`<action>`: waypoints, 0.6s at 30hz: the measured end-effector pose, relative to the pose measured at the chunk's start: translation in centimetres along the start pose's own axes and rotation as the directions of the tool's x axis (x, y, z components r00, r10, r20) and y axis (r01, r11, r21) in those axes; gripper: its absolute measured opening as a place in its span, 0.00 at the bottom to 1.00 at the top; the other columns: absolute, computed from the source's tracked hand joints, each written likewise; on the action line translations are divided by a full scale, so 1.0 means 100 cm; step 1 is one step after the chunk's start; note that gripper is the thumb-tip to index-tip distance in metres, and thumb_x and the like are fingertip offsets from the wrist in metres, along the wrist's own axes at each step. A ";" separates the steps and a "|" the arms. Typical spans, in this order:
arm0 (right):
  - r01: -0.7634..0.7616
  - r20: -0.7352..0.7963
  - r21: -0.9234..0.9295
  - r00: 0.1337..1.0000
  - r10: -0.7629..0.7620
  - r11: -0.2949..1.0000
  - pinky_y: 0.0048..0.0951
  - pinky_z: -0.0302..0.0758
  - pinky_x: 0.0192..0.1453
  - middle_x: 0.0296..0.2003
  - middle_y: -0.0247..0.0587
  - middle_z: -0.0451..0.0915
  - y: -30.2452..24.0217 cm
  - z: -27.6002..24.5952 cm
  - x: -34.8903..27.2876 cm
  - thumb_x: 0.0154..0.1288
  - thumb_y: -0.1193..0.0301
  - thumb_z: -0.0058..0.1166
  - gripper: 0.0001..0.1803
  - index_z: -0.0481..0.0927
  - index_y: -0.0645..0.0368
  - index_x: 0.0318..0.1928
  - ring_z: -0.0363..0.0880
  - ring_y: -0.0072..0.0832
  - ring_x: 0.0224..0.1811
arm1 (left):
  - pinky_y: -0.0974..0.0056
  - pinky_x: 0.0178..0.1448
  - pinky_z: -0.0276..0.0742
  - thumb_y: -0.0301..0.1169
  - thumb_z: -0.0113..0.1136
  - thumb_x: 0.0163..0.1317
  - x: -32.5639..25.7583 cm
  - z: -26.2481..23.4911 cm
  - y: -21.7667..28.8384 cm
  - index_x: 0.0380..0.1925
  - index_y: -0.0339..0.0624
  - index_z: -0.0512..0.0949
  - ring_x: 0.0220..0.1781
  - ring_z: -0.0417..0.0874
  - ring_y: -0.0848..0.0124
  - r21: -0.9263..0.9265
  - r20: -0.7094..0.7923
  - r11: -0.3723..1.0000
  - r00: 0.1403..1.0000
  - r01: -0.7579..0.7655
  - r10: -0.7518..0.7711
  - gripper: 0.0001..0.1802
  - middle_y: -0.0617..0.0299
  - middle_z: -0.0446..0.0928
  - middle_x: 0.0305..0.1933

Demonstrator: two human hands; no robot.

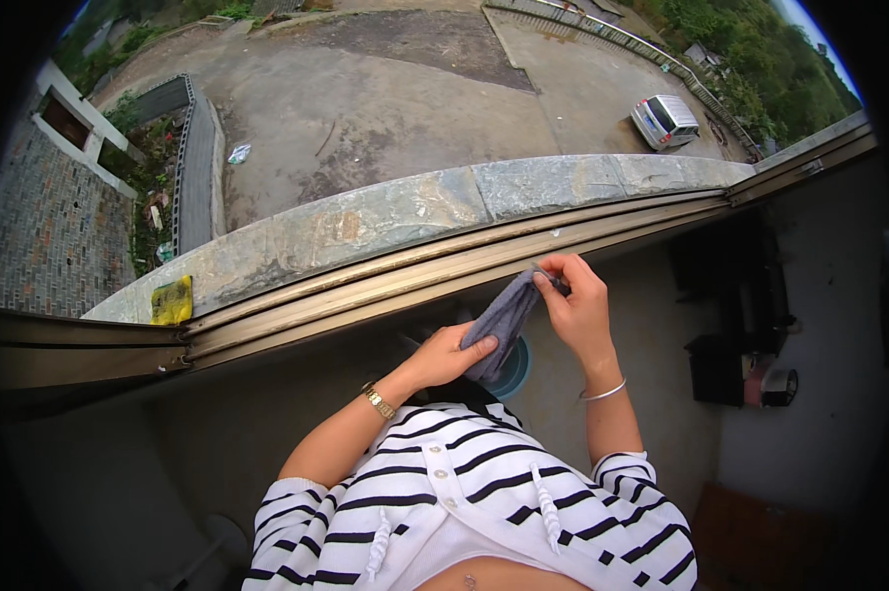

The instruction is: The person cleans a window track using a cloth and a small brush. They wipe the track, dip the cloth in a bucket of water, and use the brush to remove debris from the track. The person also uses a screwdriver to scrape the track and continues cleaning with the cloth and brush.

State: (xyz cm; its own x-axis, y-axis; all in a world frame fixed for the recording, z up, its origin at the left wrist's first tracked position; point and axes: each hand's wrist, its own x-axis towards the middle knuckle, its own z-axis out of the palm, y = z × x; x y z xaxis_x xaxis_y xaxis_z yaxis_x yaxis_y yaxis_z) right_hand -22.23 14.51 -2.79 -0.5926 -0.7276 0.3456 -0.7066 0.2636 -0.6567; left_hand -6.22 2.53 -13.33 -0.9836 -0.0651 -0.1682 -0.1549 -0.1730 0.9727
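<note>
A grey cloth (506,320) is stretched between my two hands, just on the room side of the window track (444,271). My left hand (443,355) grips its lower end, thumb lying on top. At the upper corner, the fingertips of my right hand (574,300) pinch the fabric. Below the cloth, partly covered by it, a blue round basin (513,370) shows on the floor. The metal track runs across in several parallel grooves, with dirt along them.
Beyond the track lies a stone sill (346,222), with a yellow and dark sponge (172,300) at its left end. A concrete yard with a silver van (665,122) is outside, below. Dark furniture (725,364) stands indoors at right.
</note>
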 end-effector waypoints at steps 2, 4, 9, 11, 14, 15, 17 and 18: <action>-0.083 0.102 -0.054 0.991 0.088 0.995 0.29 0.76 0.35 0.31 0.43 0.78 -0.007 -0.007 0.000 0.58 0.73 0.64 0.14 0.78 0.59 0.44 0.79 0.34 0.30 | 0.64 0.54 0.74 0.52 0.52 0.70 0.002 0.007 -0.009 0.54 0.40 0.75 0.47 0.79 0.68 -0.117 -0.081 0.993 0.997 0.007 -0.016 0.27 0.57 0.80 0.46; -0.048 0.165 -0.072 0.984 0.059 0.996 0.33 0.76 0.36 0.32 0.45 0.79 -0.012 -0.011 0.004 0.59 0.70 0.63 0.18 0.76 0.57 0.49 0.80 0.36 0.30 | 0.64 0.54 0.74 0.52 0.50 0.71 0.005 0.007 -0.006 0.54 0.36 0.74 0.46 0.78 0.71 -0.160 -0.108 0.987 0.993 0.030 -0.048 0.29 0.58 0.80 0.44; 0.144 0.267 -0.103 0.957 -0.112 0.984 0.32 0.75 0.33 0.28 0.41 0.78 -0.017 -0.036 0.004 0.59 0.76 0.59 0.12 0.79 0.57 0.44 0.79 0.36 0.29 | 0.65 0.54 0.73 0.51 0.50 0.71 -0.003 0.012 0.010 0.54 0.35 0.74 0.47 0.77 0.72 -0.030 -0.116 1.000 0.993 -0.002 -0.002 0.28 0.60 0.80 0.45; 0.182 0.306 -0.111 0.942 -0.140 0.977 0.32 0.74 0.31 0.27 0.40 0.78 -0.026 -0.043 0.005 0.58 0.77 0.58 0.09 0.81 0.57 0.41 0.79 0.35 0.27 | 0.66 0.54 0.73 0.51 0.50 0.71 -0.004 0.011 0.018 0.54 0.34 0.74 0.46 0.77 0.72 -0.058 -0.120 0.998 0.992 -0.030 0.023 0.28 0.60 0.80 0.44; 0.158 0.307 -0.096 0.944 -0.122 0.983 0.31 0.73 0.29 0.25 0.38 0.78 -0.032 -0.043 0.007 0.57 0.78 0.58 0.06 0.82 0.57 0.37 0.78 0.34 0.25 | 0.68 0.54 0.73 0.51 0.48 0.72 0.006 0.013 0.021 0.53 0.32 0.75 0.45 0.77 0.74 -0.290 -0.167 0.955 0.986 -0.067 0.019 0.29 0.61 0.79 0.45; 0.148 0.317 -0.092 0.942 -0.112 0.985 0.31 0.73 0.29 0.25 0.38 0.78 -0.030 -0.039 0.008 0.57 0.78 0.58 0.06 0.82 0.57 0.36 0.78 0.34 0.24 | 0.68 0.53 0.73 0.50 0.47 0.73 0.009 0.012 0.018 0.53 0.32 0.75 0.45 0.76 0.74 -0.354 -0.149 0.935 0.988 -0.018 -0.037 0.29 0.62 0.79 0.45; 0.146 0.325 -0.102 0.940 -0.105 0.984 0.31 0.74 0.28 0.25 0.38 0.78 -0.025 -0.029 0.008 0.57 0.78 0.59 0.06 0.82 0.56 0.36 0.78 0.34 0.24 | 0.69 0.52 0.73 0.50 0.46 0.73 0.015 0.009 0.012 0.53 0.33 0.75 0.45 0.76 0.76 -0.474 -0.096 0.877 0.985 0.084 -0.146 0.28 0.62 0.78 0.46; 0.154 0.323 -0.115 0.940 -0.109 0.981 0.31 0.74 0.28 0.25 0.37 0.78 -0.021 -0.024 0.008 0.57 0.78 0.59 0.06 0.82 0.56 0.36 0.78 0.34 0.24 | 0.70 0.50 0.73 0.49 0.45 0.73 0.016 0.012 0.011 0.53 0.33 0.75 0.42 0.75 0.78 -0.497 -0.118 0.864 0.980 0.079 -0.158 0.28 0.63 0.78 0.45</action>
State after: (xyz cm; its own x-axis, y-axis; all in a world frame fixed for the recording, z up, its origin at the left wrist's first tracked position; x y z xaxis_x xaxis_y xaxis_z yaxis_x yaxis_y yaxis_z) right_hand -22.12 14.91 0.48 -0.3548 -0.9175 0.1798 -0.8292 0.2200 -0.5139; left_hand -8.10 3.38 -12.32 -0.9289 -0.1525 -0.3375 -0.1661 -0.6429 0.7477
